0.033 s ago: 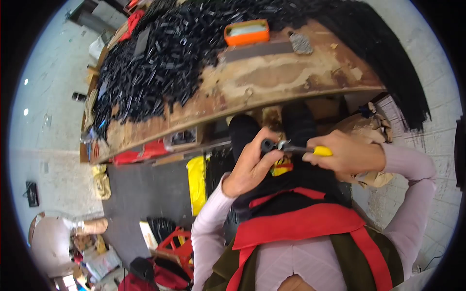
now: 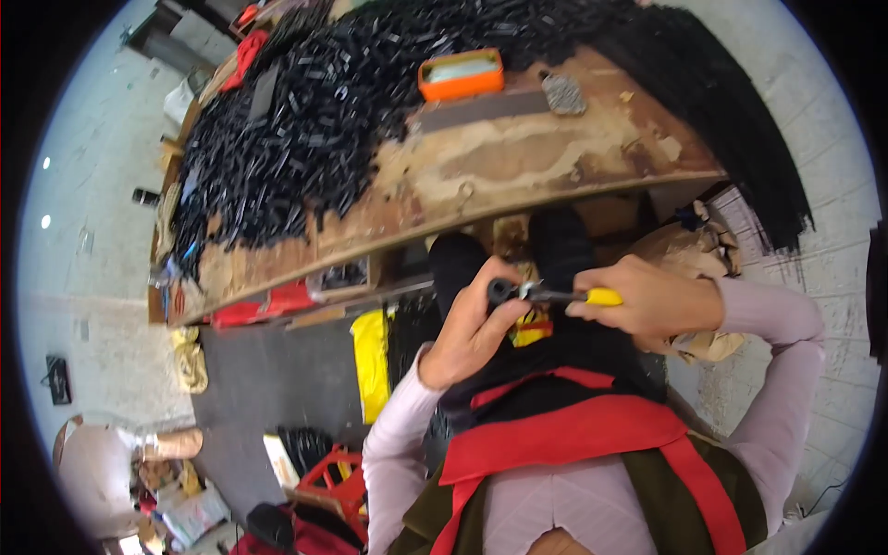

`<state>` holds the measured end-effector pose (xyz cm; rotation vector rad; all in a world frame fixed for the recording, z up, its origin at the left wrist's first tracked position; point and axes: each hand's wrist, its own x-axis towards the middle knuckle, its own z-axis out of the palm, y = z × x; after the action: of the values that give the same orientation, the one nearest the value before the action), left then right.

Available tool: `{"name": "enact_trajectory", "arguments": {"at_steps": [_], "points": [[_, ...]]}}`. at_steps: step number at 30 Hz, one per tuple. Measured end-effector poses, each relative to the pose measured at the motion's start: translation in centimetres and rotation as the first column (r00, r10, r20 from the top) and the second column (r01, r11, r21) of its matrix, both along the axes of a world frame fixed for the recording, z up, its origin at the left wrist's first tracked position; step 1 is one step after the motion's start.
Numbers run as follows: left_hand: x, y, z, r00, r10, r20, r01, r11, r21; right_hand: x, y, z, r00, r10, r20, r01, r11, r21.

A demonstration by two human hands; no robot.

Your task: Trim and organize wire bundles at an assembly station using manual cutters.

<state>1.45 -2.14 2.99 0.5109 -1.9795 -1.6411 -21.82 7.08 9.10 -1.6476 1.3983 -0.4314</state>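
Above my lap, my left hand (image 2: 468,326) is closed around a dark, rolled or looped piece (image 2: 500,291) with a round hole at its end. Beside that piece is a small shiny metal bit (image 2: 529,291), close to my left thumb. Coming in from the right, my right hand (image 2: 646,294) is wrapped round a yellow-handled tool (image 2: 605,296). Its narrow dark shaft points left and meets the metal bit at my left fingers. Whether it is a screwdriver or another tool, I cannot tell. My fingers hide part of both pieces.
A wooden workbench (image 2: 435,199) spans the far side, heaped with short black strips (image 2: 277,157). An orange box (image 2: 461,76) and a grey textured lump (image 2: 562,93) rest on it. Long black strips (image 2: 712,83) hang off its right end. A yellow bag (image 2: 371,361) lies on the floor.
The whole view has shifted slightly, with the bench and both hands a little farther left in the picture. My grip on the dark piece and the tool looks the same.
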Motion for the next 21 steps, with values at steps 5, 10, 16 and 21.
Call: {"name": "enact_trajectory", "arguments": {"at_steps": [5,10,16,21], "points": [[-1.5,-3.0,-0.3,0.939,0.297,-0.172,-0.271,0.95,0.157,-5.5,-6.7,-5.1,0.979,-0.175,-0.107,0.044,0.689,-0.724],[-2.5,-4.6,-0.8,0.979,0.133,-0.151,-0.108,0.981,0.163,-13.9,-15.4,-7.6,0.848,-0.429,-0.312,0.103,0.711,-0.696],[-3.8,-6.0,-1.3,0.977,0.153,-0.152,-0.109,0.959,0.263,-16.5,-20.2,-10.3,0.768,-0.467,-0.437,0.046,0.721,-0.691],[-3.2,-6.0,-0.8,0.974,0.153,-0.166,-0.101,0.953,0.286,-17.1,-20.7,-10.0,0.832,-0.457,-0.313,0.197,0.772,-0.605]]}}
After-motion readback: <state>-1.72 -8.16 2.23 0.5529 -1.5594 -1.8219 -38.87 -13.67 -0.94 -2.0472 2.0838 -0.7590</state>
